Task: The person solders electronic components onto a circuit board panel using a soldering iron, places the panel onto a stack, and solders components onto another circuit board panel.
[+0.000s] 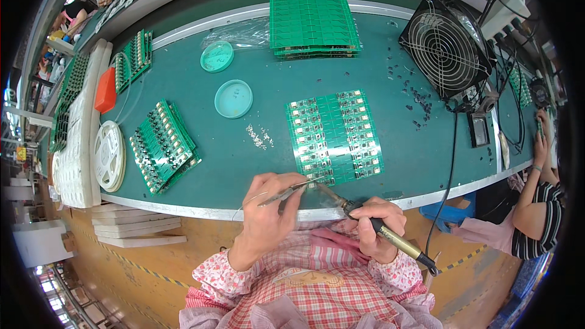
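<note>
Left of the green circuit panel point(335, 137), strewn with white parts point(259, 136) on the desk point(210, 176). At the panel's near-left corner, pinching tweezers point(277, 197) in the left hand point(267, 218), nearer than the right. Just beyond both hands, set with component columns running near to far. Off the panel's near edge, gripping a soldering iron point(397, 239) in the right hand point(381, 222), slanted leftward toward that corner; leaving only a narrow strip before the desk's rim. Farther right, dotted with black bits point(419, 99).

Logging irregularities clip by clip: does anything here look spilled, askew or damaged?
Mildly: small pale parts lie loose outside the nearer dish, dark bits are scattered near the fan, and the board stack left of the dish is unevenly fanned, though perhaps deliberately. The board near the soldering iron shows no clear damage.
</note>
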A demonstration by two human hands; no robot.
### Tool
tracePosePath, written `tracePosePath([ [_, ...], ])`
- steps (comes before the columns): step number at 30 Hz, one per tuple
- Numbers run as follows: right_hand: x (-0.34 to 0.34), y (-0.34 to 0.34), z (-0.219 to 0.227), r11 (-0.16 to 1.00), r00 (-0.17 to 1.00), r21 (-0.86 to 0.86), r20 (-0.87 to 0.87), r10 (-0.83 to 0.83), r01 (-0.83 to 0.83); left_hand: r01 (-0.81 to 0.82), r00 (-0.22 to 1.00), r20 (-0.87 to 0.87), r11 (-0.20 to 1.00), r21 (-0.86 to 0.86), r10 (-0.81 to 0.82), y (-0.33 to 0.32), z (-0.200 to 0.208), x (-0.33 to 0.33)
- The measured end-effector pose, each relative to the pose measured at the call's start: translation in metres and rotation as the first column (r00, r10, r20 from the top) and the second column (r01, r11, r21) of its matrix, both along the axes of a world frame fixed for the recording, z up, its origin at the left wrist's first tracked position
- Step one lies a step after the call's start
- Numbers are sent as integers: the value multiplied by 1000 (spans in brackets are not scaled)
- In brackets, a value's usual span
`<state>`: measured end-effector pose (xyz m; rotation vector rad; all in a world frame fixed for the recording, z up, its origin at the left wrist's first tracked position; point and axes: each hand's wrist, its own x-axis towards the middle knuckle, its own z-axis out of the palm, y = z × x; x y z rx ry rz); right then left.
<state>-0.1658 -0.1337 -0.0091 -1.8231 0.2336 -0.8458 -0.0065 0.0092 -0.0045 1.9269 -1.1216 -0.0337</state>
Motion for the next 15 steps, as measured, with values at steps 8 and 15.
tracePosePath([
  [8,2,1,-2,998,1000,-60,-19,18,-20,4,1000,-8,1000,-20,-5,0,1,0],
  [15,2,3,-2,981,1000,-195,7,26,-25,17,1000,-1,999,-27,-17,0,0,1],
])
